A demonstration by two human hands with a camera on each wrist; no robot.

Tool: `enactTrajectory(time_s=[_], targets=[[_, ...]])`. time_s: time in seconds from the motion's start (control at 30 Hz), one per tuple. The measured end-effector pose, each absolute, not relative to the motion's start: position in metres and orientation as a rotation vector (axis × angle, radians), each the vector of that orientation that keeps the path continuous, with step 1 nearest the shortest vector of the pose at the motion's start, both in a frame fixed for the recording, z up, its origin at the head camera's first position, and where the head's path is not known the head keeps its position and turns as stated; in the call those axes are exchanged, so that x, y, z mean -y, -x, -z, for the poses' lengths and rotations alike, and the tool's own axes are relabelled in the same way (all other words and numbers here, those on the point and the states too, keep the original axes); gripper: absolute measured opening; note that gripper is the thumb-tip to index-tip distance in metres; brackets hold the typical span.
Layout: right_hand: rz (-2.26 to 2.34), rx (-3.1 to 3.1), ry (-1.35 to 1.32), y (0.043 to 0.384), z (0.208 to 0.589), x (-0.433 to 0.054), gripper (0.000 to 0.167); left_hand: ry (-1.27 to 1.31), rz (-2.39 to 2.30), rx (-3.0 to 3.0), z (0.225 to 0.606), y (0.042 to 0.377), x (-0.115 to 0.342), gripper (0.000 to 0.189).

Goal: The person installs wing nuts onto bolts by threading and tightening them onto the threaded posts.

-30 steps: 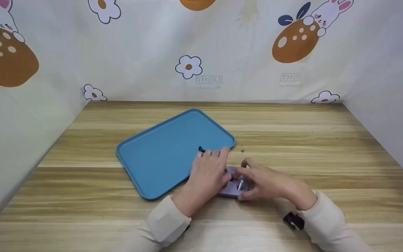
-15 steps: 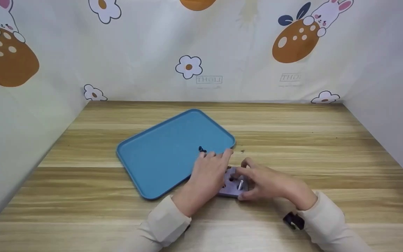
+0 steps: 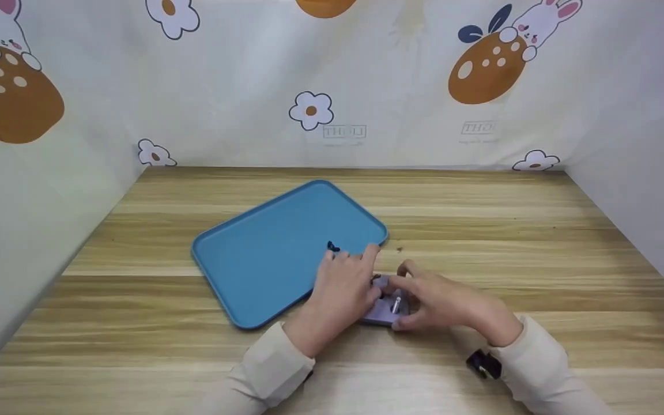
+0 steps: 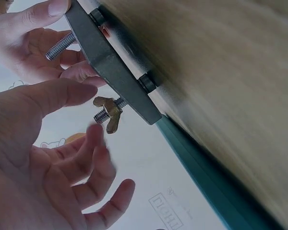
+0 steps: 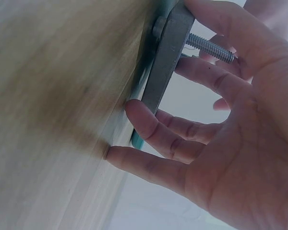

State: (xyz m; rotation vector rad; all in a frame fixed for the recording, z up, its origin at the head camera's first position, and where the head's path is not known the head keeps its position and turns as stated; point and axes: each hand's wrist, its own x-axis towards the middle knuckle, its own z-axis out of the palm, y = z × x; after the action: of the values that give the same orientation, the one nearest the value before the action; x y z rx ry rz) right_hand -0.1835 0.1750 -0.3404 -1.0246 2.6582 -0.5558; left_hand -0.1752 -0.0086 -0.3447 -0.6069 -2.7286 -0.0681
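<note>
A grey metal plate (image 3: pixel 384 317) with bolts through it is held low over the table near the tray's front right corner. My right hand (image 3: pixel 447 300) grips its right end, with thumb and fingers on its edges. A bare bolt (image 5: pixel 211 48) sticks out beside that hand. On another bolt sits a brass-coloured wing nut (image 4: pixel 113 115). My left hand (image 3: pixel 343 282) has its thumb and index fingertip on either side of this wing nut; its other fingers are spread loosely. Dark bolt heads (image 4: pixel 147 83) show under the plate. From the head view the left hand hides the plate's left part.
A blue tray (image 3: pixel 268 248) lies at an angle on the wooden table (image 3: pixel 510 242), left of and behind the plate. One small dark piece (image 3: pixel 332 246) is on the tray. A patterned cloth wall (image 3: pixel 240 80) encloses the table's back and sides.
My left thumb and index finger spread away from the wing nut half a second ago, and now they are close round it again. The right hand and plate stay still.
</note>
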Motion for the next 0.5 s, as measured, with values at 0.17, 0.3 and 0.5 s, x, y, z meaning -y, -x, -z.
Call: enactTrajectory(time_s=[0.17, 0.3, 0.5], targets=[[0.548, -2.657, 0.994, 0.1835, 0.3403, -0.1743, 0.050, 0.597, 0.048, 2.723, 0.3446, 0.1746, 0.0093, 0.047], [0.549, -2.656, 0.986, 0.1836, 0.3403, -0.1743, 0.049, 0.588, 0.057, 2.723, 0.3444, 0.1750, 0.0095, 0.048], [0.543, -2.661, 0.999, 0.1833, 0.3402, -0.1740, 0.046, 0.584, 0.056, 2.767, 0.3427, 0.1755, 0.0083, 0.052]])
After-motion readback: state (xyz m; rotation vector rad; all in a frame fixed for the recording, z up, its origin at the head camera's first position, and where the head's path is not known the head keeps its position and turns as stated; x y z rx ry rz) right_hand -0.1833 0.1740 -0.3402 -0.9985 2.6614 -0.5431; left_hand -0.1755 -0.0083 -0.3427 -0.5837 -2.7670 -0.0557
